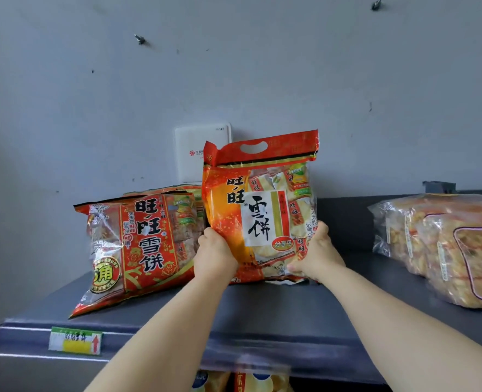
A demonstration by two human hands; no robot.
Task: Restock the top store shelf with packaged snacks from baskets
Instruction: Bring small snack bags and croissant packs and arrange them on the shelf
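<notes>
Fingers of left hand [215,254] and right hand [316,254] curl round lower sides of rice-cracker bag [262,207]. Bag upright, base on top shelf [262,315], just beside leaning red bag [137,247]. Best: seat base flat, face forward, release only once steady.

upright orange snack bag [259,205] on shelf [276,309]
</notes>
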